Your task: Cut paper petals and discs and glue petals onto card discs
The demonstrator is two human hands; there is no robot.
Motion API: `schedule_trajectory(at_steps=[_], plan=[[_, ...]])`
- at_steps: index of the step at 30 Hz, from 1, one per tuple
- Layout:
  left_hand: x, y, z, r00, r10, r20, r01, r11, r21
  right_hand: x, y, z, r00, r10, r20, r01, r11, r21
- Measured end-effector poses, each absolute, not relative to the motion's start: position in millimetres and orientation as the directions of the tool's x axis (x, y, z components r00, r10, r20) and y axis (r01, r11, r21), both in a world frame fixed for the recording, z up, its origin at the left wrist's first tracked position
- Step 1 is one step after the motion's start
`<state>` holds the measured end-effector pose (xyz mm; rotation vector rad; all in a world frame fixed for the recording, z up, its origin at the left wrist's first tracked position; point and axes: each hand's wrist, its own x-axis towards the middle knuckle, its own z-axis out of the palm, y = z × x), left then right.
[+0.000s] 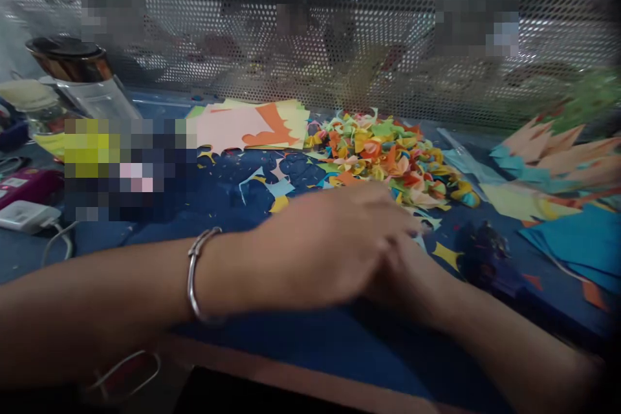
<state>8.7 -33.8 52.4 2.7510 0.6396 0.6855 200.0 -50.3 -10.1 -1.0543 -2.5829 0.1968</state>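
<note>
My left hand point(323, 249), with a silver bracelet point(194, 272) on its wrist, reaches in from the left. It is blurred by motion. Its fingers bend over my right hand point(410, 275), and it looks closed, but what lies in it is hidden. The right hand comes from the lower right and meets the left, its fingers mostly covered. Just beyond both hands lies a heap of small folded paper pieces point(383, 155) in orange, yellow, green and blue. Paper scraps lie close by, among them a light blue one point(280, 187) and a yellow one point(447, 255).
Pink, orange and yellow paper sheets point(228, 126) lie at the back. Blue sheets point(582, 242) and folded peach-and-blue paper point(548, 152) are at right. A lidded clear bottle point(99, 100) and white charger point(29, 215) stand left. Perforated metal screen point(272, 71) closes the table's far side.
</note>
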Motion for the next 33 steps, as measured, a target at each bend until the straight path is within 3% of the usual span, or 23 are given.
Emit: schedule_trajectory(at_steps=[5,9,23,29,33], plan=[[-27.2,15.3,35.5,0.671,0.721,0.171,0.655,-0.685,0.319,199.5,-49.1,1.5,-0.696,0.689,0.203,0.649,0.724,-0.232],[-45.4,23.6,26.7,0.662,0.75,0.013,0.711,-0.633,0.307,200.1,-48.6,1.2,-0.68,0.707,0.197,0.65,0.704,-0.286],[-40.3,30.4,21.6,0.597,0.798,0.086,0.706,-0.572,0.418,202.9,-48.2,0.3,-0.674,0.721,0.163,0.659,0.686,-0.31],[-37.3,27.6,23.4,0.602,0.774,0.196,0.695,-0.629,0.348,203.2,-48.1,0.2,-0.674,0.721,0.161,0.663,0.687,-0.298],[-29.7,24.0,18.8,0.599,0.774,0.204,0.548,-0.582,0.6,203.0,-47.9,0.5,-0.666,0.731,0.145,0.675,0.675,-0.298]])
